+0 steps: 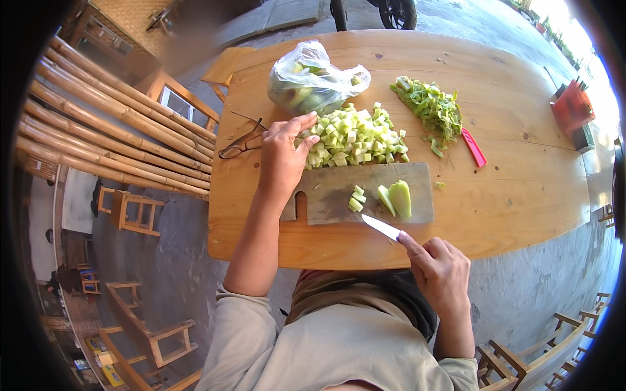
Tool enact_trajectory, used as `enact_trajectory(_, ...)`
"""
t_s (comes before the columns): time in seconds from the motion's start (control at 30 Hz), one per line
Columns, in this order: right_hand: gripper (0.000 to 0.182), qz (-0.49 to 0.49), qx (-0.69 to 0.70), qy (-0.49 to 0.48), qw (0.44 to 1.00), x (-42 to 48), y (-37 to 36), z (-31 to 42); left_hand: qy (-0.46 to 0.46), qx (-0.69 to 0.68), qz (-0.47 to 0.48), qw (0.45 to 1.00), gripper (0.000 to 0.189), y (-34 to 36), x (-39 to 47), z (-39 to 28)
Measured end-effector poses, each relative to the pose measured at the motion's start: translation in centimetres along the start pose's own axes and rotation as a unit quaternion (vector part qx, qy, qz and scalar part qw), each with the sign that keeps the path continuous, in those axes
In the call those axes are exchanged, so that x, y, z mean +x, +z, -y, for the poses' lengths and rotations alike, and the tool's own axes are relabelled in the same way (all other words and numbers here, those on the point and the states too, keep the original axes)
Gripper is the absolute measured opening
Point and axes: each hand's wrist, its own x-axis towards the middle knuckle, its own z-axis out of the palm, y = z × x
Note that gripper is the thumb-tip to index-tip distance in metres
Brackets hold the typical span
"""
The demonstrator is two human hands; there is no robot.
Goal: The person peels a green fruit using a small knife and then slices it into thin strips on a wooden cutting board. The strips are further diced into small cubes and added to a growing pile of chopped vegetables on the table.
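Observation:
My left hand (286, 151) rests at the left side of a heap of diced pale green vegetable (354, 134), fingertips touching the cubes. In my right hand (437, 266) is a small knife (379, 226), its pale blade pointing up and left over the near edge of a worn wooden cutting board (332, 195). On that board lie a few cut cubes (357, 199) and two larger peeled pieces (400, 199). Just beyond the heap sits a translucent plastic bag (313, 80) with green produce inside.
Green peelings (433, 110) lie to the right of the heap, beside a pink plastic peeler or knife cover (473, 147). Eyeglasses (242, 141) rest left of my left hand. A red container (573, 107) stands at the table's (513, 195) far right. Bamboo poles (117, 117) flank the left side.

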Motion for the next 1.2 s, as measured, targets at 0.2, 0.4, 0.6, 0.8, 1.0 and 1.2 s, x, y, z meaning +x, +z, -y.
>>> enact_trajectory(0.2,0.047,-0.009,0.021,0.036,0.999,-0.7,-0.4,-0.8,0.005,0.032,-0.015,0.999,0.026,-1.2,-1.2,-1.7)
enact_trajectory(0.4,0.049,-0.02,0.027,0.067,0.997,-1.4,-0.8,-1.4,0.054,0.071,0.081,0.993,0.018,-0.8,-7.5,-7.1)
enact_trajectory(0.6,0.047,-0.017,0.026,0.075,0.997,-1.8,-1.0,-1.6,0.081,0.068,0.073,0.992,0.019,0.5,-8.7,-5.5)
enact_trajectory(0.8,0.047,-0.023,0.054,0.068,0.996,-1.8,-0.4,-1.1,0.004,0.038,0.04,0.998,0.02,-0.6,-9.4,-5.2)
enact_trajectory(1.0,0.056,0.0,0.089,0.07,0.994,-0.9,0.5,0.9,-0.064,0.077,0.021,0.995,0.029,-0.6,-12.3,-5.6)
enact_trajectory(1.2,0.064,-0.004,0.114,0.034,0.993,0.9,1.9,2.7,-0.071,0.048,-0.011,0.996,0.028,0.0,-13.0,-5.1)
